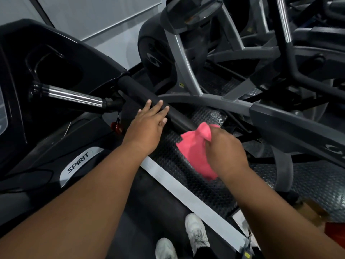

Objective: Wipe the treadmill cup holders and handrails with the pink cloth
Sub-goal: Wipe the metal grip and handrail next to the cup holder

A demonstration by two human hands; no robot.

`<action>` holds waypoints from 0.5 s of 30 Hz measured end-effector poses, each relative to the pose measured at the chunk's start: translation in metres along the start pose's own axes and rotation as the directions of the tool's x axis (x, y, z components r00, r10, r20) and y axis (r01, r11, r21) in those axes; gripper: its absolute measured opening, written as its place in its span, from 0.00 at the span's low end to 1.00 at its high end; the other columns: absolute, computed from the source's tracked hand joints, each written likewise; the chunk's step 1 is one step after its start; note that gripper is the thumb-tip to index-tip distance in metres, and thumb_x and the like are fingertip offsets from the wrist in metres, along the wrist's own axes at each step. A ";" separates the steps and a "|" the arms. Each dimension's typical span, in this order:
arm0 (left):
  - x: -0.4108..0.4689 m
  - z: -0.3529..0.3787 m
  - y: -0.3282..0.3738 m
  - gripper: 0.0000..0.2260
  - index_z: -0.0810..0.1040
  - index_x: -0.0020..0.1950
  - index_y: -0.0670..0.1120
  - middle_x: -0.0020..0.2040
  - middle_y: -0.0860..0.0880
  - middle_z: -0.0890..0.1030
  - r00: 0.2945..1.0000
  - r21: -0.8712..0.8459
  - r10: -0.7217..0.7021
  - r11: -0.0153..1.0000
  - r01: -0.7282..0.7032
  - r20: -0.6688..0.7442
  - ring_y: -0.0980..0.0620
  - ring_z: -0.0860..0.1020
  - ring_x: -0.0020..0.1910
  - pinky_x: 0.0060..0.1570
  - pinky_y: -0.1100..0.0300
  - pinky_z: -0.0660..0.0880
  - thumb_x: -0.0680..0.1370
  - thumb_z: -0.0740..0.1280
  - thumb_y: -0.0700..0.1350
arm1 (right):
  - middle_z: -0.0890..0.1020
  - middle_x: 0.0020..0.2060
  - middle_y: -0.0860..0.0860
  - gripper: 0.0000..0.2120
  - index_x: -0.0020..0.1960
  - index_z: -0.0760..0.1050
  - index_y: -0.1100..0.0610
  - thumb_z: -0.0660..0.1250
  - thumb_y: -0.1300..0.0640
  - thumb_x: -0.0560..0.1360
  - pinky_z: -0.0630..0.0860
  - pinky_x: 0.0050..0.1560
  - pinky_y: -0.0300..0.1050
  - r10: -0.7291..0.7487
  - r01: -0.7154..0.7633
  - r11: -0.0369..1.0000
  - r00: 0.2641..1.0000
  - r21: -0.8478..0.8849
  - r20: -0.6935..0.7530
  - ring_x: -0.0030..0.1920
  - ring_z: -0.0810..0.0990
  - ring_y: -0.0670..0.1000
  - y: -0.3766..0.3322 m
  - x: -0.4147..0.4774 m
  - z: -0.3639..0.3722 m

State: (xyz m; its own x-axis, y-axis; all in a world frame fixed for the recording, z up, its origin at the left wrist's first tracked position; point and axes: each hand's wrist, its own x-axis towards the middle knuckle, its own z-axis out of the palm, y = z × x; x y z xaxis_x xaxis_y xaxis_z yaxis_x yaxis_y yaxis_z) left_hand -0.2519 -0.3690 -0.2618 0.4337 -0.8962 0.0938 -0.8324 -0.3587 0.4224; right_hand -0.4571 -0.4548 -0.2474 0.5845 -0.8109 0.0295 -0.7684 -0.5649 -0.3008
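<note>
The black padded handrail [138,94] of the treadmill runs diagonally from the console down to the right. My left hand [149,124] lies flat on it with fingers spread, holding nothing. My right hand [224,148] grips the pink cloth [196,148] near the rail's lower end; the cloth hangs down loose, and whether it touches the rail I cannot tell. A dark cup holder recess [56,66] sits in the console at the upper left. A chrome grip bar [72,96] sticks out below it.
A red safety clip [116,127] dangles under the rail. A grey elliptical machine [224,86] stands close on the right over studded rubber floor [205,184]. The silver treadmill side rail [186,191] runs past my white shoes [196,234].
</note>
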 end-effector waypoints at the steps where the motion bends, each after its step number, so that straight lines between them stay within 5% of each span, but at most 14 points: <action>1: 0.000 0.000 0.000 0.19 0.66 0.76 0.53 0.79 0.55 0.59 1.000 -0.004 0.001 1.000 -0.001 -0.004 0.50 0.48 0.79 0.76 0.51 0.48 0.84 0.56 0.48 | 0.81 0.53 0.55 0.13 0.59 0.75 0.56 0.58 0.58 0.77 0.69 0.42 0.46 0.016 -0.016 1.000 1.000 0.000 -0.007 0.50 0.82 0.58 0.005 -0.006 -0.001; 4: -0.001 0.001 -0.001 0.19 0.65 0.76 0.54 0.79 0.56 0.58 1.000 -0.015 0.004 1.000 -0.004 -0.006 0.51 0.48 0.79 0.76 0.51 0.47 0.85 0.55 0.49 | 0.77 0.64 0.56 0.27 0.70 0.71 0.57 0.66 0.63 0.70 0.77 0.54 0.50 -0.020 0.020 0.996 1.000 -0.092 0.003 0.57 0.80 0.60 0.010 -0.036 0.005; 7: -0.001 0.003 -0.001 0.19 0.65 0.76 0.54 0.79 0.56 0.58 1.000 -0.015 0.001 1.000 -0.001 -0.012 0.51 0.48 0.79 0.76 0.51 0.47 0.84 0.55 0.49 | 0.76 0.65 0.60 0.35 0.71 0.72 0.60 0.73 0.66 0.64 0.74 0.62 0.55 -0.127 0.123 0.985 0.992 -0.123 -0.023 0.64 0.76 0.62 0.008 -0.045 0.016; 10: -0.001 0.003 -0.001 0.19 0.66 0.76 0.54 0.79 0.56 0.58 1.000 -0.010 -0.002 1.000 0.002 -0.018 0.51 0.48 0.79 0.76 0.50 0.48 0.84 0.55 0.49 | 0.77 0.64 0.59 0.31 0.70 0.72 0.59 0.69 0.65 0.67 0.75 0.61 0.52 -0.175 0.169 0.978 0.984 -0.120 -0.044 0.63 0.78 0.60 0.001 -0.024 0.016; 15: -0.001 0.001 0.001 0.19 0.66 0.76 0.53 0.79 0.55 0.59 1.000 -0.021 -0.001 1.000 0.000 -0.017 0.51 0.48 0.79 0.76 0.51 0.47 0.84 0.56 0.48 | 0.82 0.48 0.55 0.10 0.54 0.76 0.55 0.58 0.57 0.77 0.73 0.44 0.49 0.041 -0.042 0.999 0.999 0.023 0.033 0.49 0.81 0.61 0.007 0.000 -0.005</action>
State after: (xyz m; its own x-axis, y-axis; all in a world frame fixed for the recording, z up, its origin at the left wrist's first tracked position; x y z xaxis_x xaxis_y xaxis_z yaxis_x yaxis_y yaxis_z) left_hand -0.2539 -0.3684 -0.2626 0.4402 -0.8913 0.1089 -0.8249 -0.3535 0.4411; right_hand -0.4637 -0.4596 -0.2450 0.5606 -0.8280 -0.0140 -0.7862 -0.5268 -0.3231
